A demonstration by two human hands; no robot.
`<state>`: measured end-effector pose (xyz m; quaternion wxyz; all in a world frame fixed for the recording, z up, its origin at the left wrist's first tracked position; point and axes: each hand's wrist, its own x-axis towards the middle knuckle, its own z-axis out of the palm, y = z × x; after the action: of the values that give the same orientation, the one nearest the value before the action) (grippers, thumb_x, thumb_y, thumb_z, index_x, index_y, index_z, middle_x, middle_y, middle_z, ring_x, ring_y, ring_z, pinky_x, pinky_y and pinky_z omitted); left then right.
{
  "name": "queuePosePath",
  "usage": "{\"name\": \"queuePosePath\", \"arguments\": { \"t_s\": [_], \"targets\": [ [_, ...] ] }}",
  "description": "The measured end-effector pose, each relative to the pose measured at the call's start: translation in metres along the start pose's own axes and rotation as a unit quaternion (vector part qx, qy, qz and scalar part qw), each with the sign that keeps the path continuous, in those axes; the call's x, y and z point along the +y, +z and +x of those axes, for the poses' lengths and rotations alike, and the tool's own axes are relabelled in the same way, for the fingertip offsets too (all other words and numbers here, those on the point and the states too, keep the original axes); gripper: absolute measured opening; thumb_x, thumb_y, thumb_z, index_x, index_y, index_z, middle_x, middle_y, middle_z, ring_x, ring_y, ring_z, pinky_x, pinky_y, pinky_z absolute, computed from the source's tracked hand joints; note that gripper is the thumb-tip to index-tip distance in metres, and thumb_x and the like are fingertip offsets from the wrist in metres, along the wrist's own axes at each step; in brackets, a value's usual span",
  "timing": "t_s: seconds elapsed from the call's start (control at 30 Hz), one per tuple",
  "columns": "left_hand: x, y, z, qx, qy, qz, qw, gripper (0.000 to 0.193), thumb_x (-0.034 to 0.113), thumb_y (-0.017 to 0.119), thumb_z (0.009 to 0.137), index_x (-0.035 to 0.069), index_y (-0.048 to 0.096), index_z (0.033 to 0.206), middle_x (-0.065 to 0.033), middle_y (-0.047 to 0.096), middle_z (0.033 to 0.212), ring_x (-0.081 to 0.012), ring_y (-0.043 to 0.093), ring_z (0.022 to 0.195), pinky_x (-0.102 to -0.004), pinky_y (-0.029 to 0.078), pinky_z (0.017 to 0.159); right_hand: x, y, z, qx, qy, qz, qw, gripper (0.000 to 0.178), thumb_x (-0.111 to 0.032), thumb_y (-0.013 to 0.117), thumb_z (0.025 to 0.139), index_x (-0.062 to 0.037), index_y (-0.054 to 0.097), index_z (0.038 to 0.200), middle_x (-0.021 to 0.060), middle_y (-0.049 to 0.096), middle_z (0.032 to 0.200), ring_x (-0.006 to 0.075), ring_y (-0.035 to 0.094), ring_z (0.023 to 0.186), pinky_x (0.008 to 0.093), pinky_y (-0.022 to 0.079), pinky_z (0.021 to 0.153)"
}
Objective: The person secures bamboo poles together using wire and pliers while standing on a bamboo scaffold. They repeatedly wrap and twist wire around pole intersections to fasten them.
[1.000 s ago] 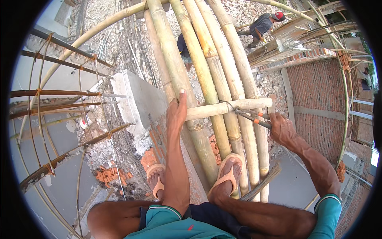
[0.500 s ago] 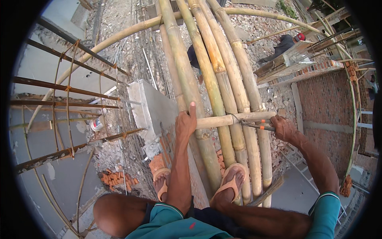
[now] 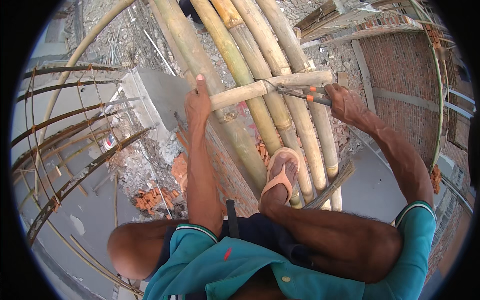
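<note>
A short bamboo crosspiece (image 3: 239, 96) lies across several long bamboo poles (image 3: 260, 116). My left hand (image 3: 198, 105) is closed round its left end, thumb pointing up along the big left pole. In my right hand (image 3: 345, 104) are pincers (image 3: 316, 98) with dark handles and orange bands, their jaws pointing left. The jaws meet a dark tie wire (image 3: 266, 83) looped round the crosspiece near its middle. Exactly how they bite the wire is too small to make out.
My sandalled foot (image 3: 282, 177) rests on the poles. Below lie rubble and a brick pile (image 3: 155, 200). A grey concrete block (image 3: 155, 95) and rusty rebar (image 3: 85, 172) stand left, a brick wall (image 3: 400, 75) right. A split bamboo piece (image 3: 332, 187) sticks out beside the poles.
The view has tilted down and turned, so the poles and both hands sit higher in the picture. Both hands keep their holds; the pincers stay at the wire, their handles angled slightly differently.
</note>
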<state>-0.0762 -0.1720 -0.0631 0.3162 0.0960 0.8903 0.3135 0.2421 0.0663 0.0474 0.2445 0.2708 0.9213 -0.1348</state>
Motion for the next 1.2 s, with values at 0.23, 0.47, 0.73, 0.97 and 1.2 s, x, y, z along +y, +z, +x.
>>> {"name": "queuePosePath", "arguments": {
  "t_s": [0.23,0.47,0.73,0.97,1.2],
  "targets": [
    [0.005,-0.005,-0.010,0.024,-0.003,-0.025,0.999,0.093,0.074,0.042,0.098,-0.014,0.072,0.100,-0.0353,0.070,0.100,-0.0465,0.068,0.101,-0.0506,0.049,0.095,-0.050,0.010,-0.037,-0.267,0.210,0.514,0.788,0.037,-0.033,0.059,0.106,0.0026,0.062,0.097,0.0123,0.060,0.076,0.0230,0.061,0.062,0.0407,0.054,0.054],
    [0.009,0.005,-0.015,0.149,0.106,0.014,0.983,0.065,0.053,0.057,0.102,-0.007,0.063,0.127,-0.0268,0.068,0.110,-0.0401,0.065,0.105,-0.0496,0.048,0.093,-0.022,-0.023,-0.002,-0.380,0.230,0.517,0.731,0.040,-0.036,0.062,0.104,0.0039,0.064,0.103,0.0097,0.062,0.075,0.0196,0.066,0.062,0.0359,0.058,0.050],
    [0.073,0.086,-0.149,-0.235,-0.015,-0.376,0.896,0.044,0.044,0.079,0.093,0.005,0.060,0.102,-0.0047,0.057,0.092,-0.0146,0.055,0.083,-0.0340,0.048,0.067,-0.003,0.000,-0.011,-0.383,0.142,0.599,0.689,0.038,-0.037,0.065,0.102,0.0011,0.064,0.101,0.0095,0.064,0.077,0.0203,0.067,0.061,0.0363,0.058,0.050],
    [0.075,0.152,-0.156,-0.395,-0.271,-0.646,0.595,0.039,0.047,0.073,0.096,0.012,0.055,0.096,-0.0043,0.057,0.089,-0.0212,0.061,0.084,-0.0435,0.055,0.075,-0.045,-0.002,-0.027,-0.397,0.190,0.692,0.572,0.042,-0.039,0.069,0.100,0.0012,0.063,0.110,0.0090,0.066,0.083,0.0211,0.070,0.072,0.0362,0.060,0.059],
    [0.111,0.173,-0.153,-0.286,-0.340,-0.710,0.546,0.042,0.048,0.064,0.102,0.013,0.048,0.085,-0.0013,0.050,0.068,-0.0221,0.057,0.064,-0.0455,0.055,0.072,-0.077,-0.012,-0.050,-0.036,0.113,0.028,0.993,0.048,-0.028,0.071,0.083,0.0050,0.054,0.114,0.0185,0.064,0.094,0.0414,0.069,0.093,0.0551,0.054,0.083]
  ]
}}
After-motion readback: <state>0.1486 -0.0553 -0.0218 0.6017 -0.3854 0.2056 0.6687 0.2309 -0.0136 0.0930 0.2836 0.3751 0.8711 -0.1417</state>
